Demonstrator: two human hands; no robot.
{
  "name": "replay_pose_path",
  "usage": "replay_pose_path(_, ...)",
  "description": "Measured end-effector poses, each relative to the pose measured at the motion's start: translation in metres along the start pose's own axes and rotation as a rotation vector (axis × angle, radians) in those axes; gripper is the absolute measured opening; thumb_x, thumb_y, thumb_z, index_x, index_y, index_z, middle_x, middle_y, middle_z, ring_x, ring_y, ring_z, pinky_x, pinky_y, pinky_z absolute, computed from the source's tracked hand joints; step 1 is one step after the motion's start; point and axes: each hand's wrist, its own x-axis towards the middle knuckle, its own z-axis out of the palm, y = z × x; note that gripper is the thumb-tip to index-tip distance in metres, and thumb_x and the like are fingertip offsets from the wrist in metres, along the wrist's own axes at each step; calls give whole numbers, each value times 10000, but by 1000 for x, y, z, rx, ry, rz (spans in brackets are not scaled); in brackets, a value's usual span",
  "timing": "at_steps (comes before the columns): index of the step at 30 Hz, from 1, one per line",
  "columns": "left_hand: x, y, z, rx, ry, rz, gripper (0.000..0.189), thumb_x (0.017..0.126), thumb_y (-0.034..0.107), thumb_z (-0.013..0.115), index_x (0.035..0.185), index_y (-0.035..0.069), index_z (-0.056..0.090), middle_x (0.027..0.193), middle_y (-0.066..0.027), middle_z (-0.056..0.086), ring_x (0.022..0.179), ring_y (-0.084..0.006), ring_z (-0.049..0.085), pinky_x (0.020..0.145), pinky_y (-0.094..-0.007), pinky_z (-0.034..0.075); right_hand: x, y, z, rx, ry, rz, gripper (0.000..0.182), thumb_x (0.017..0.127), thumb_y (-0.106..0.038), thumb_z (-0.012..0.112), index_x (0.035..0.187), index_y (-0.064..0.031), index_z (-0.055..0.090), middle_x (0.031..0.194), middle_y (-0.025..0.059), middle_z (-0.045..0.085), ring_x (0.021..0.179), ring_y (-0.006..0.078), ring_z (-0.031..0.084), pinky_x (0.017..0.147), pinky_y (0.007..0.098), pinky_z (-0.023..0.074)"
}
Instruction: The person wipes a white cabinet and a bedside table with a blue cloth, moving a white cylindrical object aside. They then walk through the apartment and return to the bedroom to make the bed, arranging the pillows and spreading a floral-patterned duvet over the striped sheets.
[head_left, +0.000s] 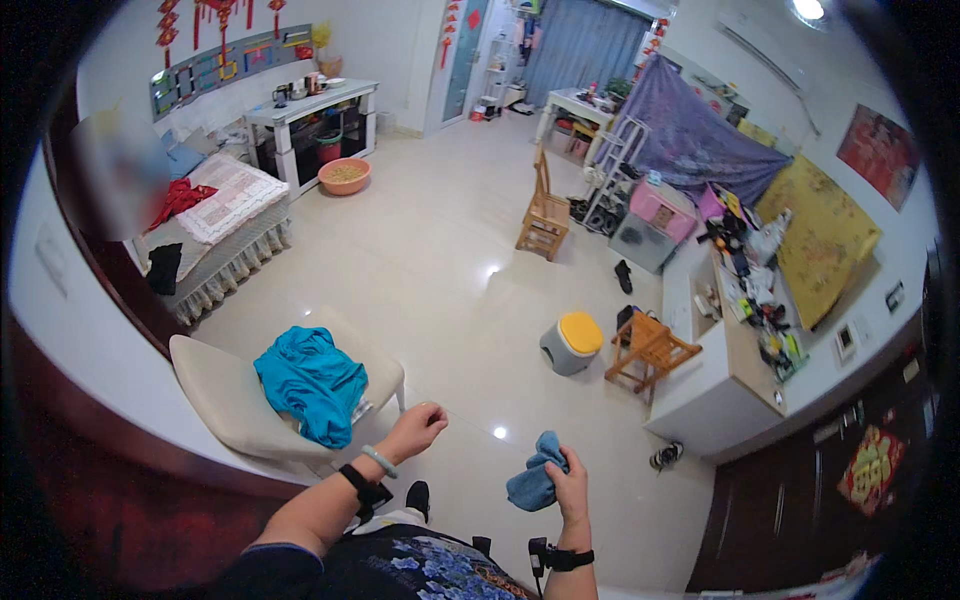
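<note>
In my right hand (570, 487) a bunched blue cloth (534, 480) is pinched between thumb and fingers, held up over the tiled floor. My left hand (415, 433) is raised to the left of it, its fingers curled together with nothing visible in them. A pale bangle (379, 461) and a black strap sit on that wrist. Just beyond my left forearm stands a cream upholstered chair (217, 397). On its seat lies a crumpled teal garment (311, 382).
A grey stool with a yellow lid (576, 336) and a wooden folding chair (651, 352) stand right, beside a cluttered cabinet (750, 352). Farther off are another wooden chair (551, 214), an orange basin (346, 178) and a skirted bed (232, 259). A blurred patch covers the far left.
</note>
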Motion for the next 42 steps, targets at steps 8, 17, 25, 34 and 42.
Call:
replay_pose_path(8, 146, -22, -52, -28, 89, -77, 93, 767, 91, 568, 774, 1, 551, 725, -110, 547, 656, -204, 525, 598, -305, 431, 177, -3, 33, 26, -59, 11, 387, 737, -56, 593, 1104, 39, 517, 978, 97, 589, 887, 163, 555, 796, 276, 436)
replay_pose_path(17, 281, -110, -108, -81, 396, -215, 77, 791, 75, 574, 756, 18, 536, 659, -9, 513, 616, -81, 468, 554, -239, 404, 428, -22, 97, -66, -257, -98, 396, 726, -92, 611, 1098, 18, 533, 980, 118, 605, 891, 175, 568, 794, 293, 441)
replay_pose_path(25, 396, -119, -177, -114, 616, -317, 84, 795, 79, 580, 771, 7, 544, 677, -8, 538, 634, -74, 484, 575, -227, 416, 621, -74, 191, -44, -534, -160, 386, 736, -68, 597, 1107, 9, 522, 961, 100, 599, 879, 163, 562, 786, 278, 444)
replay_pose_path(34, 488, -209, -271, -75, 786, -505, 78, 773, 83, 583, 752, 13, 557, 646, -41, 547, 591, -110, 492, 558, -253, 421, 782, -115, 320, -109, -669, -172, 380, 738, -70, 598, 1103, 15, 532, 948, 76, 600, 872, 148, 557, 788, 275, 444)
replay_pose_path(42, 643, -227, -413, -11, 763, -443, 81, 784, 71, 569, 752, 3, 542, 639, -41, 537, 591, -114, 482, 555, -257, 410, 912, -165, 437, -48, -605, -153, 400, 733, -84, 614, 1119, -14, 533, 987, 112, 612, 912, 181, 571, 807, 297, 444)
